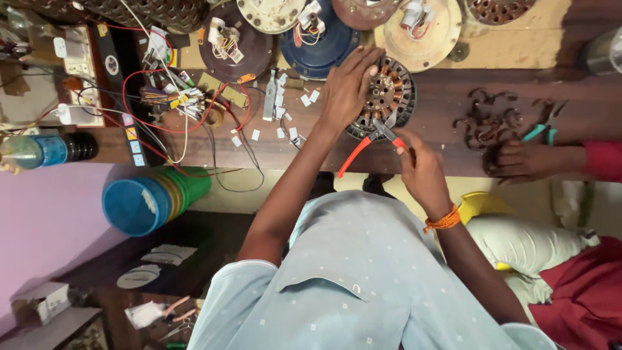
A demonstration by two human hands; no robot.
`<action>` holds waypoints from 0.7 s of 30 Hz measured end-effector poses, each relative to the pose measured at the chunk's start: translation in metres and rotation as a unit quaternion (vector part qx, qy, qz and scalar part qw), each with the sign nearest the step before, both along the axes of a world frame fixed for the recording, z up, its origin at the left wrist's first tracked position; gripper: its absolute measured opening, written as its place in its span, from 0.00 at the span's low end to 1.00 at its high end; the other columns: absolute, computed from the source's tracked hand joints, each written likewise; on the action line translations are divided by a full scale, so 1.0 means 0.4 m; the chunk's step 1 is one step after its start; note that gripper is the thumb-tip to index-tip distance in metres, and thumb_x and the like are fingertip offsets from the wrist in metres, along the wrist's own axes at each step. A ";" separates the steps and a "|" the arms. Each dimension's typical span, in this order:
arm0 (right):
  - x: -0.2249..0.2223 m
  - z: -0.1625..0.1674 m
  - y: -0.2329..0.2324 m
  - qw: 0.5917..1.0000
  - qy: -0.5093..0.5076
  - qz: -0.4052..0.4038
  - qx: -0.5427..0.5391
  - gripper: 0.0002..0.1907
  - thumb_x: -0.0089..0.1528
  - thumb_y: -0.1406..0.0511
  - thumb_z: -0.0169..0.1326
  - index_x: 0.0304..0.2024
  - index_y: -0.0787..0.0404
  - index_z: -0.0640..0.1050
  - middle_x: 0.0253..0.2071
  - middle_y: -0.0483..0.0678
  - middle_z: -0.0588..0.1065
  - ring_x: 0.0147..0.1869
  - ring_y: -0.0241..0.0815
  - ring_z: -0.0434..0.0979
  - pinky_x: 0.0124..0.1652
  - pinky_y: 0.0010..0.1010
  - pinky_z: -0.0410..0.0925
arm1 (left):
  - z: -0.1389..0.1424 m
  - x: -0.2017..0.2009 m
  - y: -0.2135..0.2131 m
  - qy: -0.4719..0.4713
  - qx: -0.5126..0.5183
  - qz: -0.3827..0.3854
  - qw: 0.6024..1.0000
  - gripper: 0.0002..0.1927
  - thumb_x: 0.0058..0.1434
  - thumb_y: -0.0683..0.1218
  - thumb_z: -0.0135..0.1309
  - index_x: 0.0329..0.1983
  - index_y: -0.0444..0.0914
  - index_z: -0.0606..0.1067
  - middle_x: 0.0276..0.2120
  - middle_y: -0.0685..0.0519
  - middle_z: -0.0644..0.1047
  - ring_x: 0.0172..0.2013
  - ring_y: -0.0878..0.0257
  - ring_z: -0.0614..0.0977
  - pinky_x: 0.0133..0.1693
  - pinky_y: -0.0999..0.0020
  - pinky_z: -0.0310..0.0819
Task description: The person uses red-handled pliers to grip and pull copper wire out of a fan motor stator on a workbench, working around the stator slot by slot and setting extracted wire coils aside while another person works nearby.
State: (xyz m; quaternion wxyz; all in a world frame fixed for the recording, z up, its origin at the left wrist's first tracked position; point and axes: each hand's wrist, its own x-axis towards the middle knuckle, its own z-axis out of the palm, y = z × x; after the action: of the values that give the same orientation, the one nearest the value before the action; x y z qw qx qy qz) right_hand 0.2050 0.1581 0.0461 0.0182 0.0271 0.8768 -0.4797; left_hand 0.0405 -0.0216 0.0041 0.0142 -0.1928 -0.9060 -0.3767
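1. Nearest to me, my right hand (424, 170) is closed around one orange handle of a pair of cutters (374, 142); the other handle juts out to the left, and the blades sit at the near rim of the stator.
2. Just beyond, the round stator (383, 97) lies flat on the dark bench (298, 149). Copper windings show in the slots I can see, so I judge the stripping barely begun.
3. My left hand (346, 87) lies spread and pressed on the stator's left side, steadying it.
4. To the right, a co-worker's hand (518, 159) rests by a heap of loose dark wire scraps (489, 120).
5. Farthest off, round motor covers (421, 26) line the back edge.
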 end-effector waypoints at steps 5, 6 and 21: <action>0.033 -0.120 -0.021 0.986 -0.090 -0.124 -0.070 0.26 0.68 0.69 0.56 0.68 0.59 0.69 0.23 0.56 0.68 0.26 0.38 0.63 0.29 0.32 0.61 | 0.007 0.000 -0.003 0.003 0.020 -0.006 1.000 0.19 0.77 0.51 0.43 0.68 0.48 0.71 0.64 0.55 0.74 0.71 0.52 0.69 0.59 0.56 0.70; 0.037 -0.141 -0.029 0.983 -0.080 -0.137 -0.093 0.27 0.67 0.69 0.57 0.69 0.59 0.67 0.24 0.55 0.69 0.26 0.37 0.64 0.29 0.31 0.61 | 0.009 0.000 -0.002 0.015 0.010 -0.009 1.000 0.19 0.77 0.51 0.43 0.69 0.49 0.71 0.65 0.56 0.74 0.71 0.51 0.68 0.59 0.56 0.70; -0.026 0.004 0.034 0.861 -0.269 -0.033 -0.430 0.25 0.68 0.64 0.52 0.68 0.59 0.73 0.28 0.40 0.66 0.26 0.28 0.59 0.23 0.20 0.55 | -0.001 0.017 -0.009 0.045 0.024 0.010 0.999 0.20 0.77 0.49 0.42 0.69 0.44 0.70 0.68 0.53 0.72 0.64 0.48 0.71 0.66 0.55 0.64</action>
State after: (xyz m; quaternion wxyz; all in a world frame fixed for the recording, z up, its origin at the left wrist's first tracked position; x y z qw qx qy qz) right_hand 0.1946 0.1717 0.0478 0.2475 0.1739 0.5430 -0.7834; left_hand 0.0474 -0.0251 0.0038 0.0637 -0.1999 -0.8969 -0.3894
